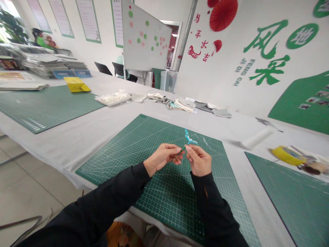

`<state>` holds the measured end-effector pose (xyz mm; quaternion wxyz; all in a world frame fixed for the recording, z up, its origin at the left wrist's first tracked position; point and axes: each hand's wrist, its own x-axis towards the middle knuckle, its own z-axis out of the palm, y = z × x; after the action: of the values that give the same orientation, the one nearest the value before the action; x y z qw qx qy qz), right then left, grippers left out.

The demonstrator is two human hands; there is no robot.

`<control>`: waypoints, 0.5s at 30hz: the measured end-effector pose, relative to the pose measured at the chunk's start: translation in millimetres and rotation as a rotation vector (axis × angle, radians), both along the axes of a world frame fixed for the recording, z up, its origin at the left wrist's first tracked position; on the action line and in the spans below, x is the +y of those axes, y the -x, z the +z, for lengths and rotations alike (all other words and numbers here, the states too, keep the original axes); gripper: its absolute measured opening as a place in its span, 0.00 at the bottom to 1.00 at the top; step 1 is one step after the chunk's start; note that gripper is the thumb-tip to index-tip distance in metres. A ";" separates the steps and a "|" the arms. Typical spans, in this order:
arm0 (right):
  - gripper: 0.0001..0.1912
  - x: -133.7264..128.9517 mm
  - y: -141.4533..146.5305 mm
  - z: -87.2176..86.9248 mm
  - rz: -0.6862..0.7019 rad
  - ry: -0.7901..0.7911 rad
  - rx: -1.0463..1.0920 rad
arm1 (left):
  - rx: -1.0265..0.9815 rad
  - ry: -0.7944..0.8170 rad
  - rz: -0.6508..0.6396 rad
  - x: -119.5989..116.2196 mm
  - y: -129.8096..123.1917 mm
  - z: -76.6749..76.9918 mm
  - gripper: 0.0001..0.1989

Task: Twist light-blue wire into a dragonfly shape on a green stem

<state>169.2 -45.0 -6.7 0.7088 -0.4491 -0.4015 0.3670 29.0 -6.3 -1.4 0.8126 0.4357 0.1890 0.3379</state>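
Both hands hold one small item above the green cutting mat. It is a thin green stem topped by a light-blue, flower-like piece with spread points and whitish parts. My left hand pinches the stem's lower part between thumb and fingers. At the upper end, just under the blue piece, my right hand closes thumb and fingertips on the stem. The blue piece sticks up past the right fingertips. My fingers hide part of the stem.
Another cutting mat with a yellow folded card lies left; a third mat lies right, near a yellow tape roll. Cloth pieces and a clear bag line the table's far side. A person sits far left.
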 end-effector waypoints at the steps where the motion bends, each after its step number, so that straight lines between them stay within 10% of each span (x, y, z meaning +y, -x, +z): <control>1: 0.09 0.4 -0.6 0.4 0.045 0.009 0.022 | -0.002 0.015 -0.027 1.1 0.4 -1.2 0.14; 15: 0.11 -4.9 4.1 13.6 0.206 0.041 0.103 | -0.123 0.084 -0.261 0.0 3.8 -3.7 0.12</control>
<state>165.2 -49.9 7.0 0.6777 -0.4002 -0.4010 0.4688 25.1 -6.3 -5.2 0.8771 0.4007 0.0945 0.2475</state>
